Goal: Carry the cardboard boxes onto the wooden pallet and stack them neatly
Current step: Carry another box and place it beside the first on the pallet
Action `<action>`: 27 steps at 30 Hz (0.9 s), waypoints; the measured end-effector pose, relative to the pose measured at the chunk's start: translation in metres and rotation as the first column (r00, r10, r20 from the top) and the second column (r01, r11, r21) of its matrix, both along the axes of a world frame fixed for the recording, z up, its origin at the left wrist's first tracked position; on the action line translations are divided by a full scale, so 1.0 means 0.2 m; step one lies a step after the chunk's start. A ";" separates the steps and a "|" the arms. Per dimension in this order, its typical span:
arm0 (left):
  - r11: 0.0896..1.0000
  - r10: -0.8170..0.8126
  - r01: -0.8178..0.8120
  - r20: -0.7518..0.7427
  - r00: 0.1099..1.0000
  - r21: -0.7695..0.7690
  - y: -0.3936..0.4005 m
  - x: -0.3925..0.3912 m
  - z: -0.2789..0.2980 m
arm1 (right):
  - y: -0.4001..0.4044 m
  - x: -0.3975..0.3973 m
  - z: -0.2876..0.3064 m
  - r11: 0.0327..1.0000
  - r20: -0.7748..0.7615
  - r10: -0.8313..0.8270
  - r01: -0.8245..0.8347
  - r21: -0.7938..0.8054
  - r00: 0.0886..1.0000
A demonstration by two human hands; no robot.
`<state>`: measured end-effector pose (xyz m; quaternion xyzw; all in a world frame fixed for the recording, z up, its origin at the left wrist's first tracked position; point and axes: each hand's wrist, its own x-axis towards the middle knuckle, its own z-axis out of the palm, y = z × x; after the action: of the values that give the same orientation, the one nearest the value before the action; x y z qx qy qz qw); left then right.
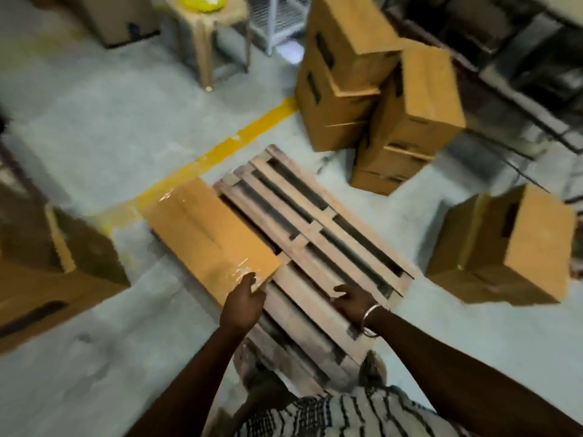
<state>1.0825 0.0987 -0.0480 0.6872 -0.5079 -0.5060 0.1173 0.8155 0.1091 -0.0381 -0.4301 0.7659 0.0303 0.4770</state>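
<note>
A wooden pallet point(318, 247) lies on the concrete floor in front of me. One taped cardboard box point(208, 238) sits on its left side. My left hand point(244, 302) touches the near corner of that box, fingers extended against its edge. My right hand point(353, 299) hovers over the bare slats with loosely bent fingers and holds nothing; a metal bangle is on that wrist. A pile of several cardboard boxes point(372, 89) stands beyond the pallet, and a single box point(504, 247) rests on the floor to the right.
More boxes point(47, 272) sit on the floor at the left. A yellow floor line point(220, 149) runs diagonally behind the pallet. A plastic stool point(208, 29) stands at the back, and dark metal racking point(520, 74) fills the upper right.
</note>
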 end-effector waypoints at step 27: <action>0.649 -0.711 0.746 0.233 0.664 -0.148 0.61 -2.89 0.54 | 1.31 -2.60 0.33 0.593 0.217 -0.743 0.773 -0.226 0.633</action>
<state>0.5042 0.2216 0.0595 0.4427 -0.8038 -0.3933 -0.0571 0.2953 0.3711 0.0270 -0.1308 0.8461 -0.3128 0.4114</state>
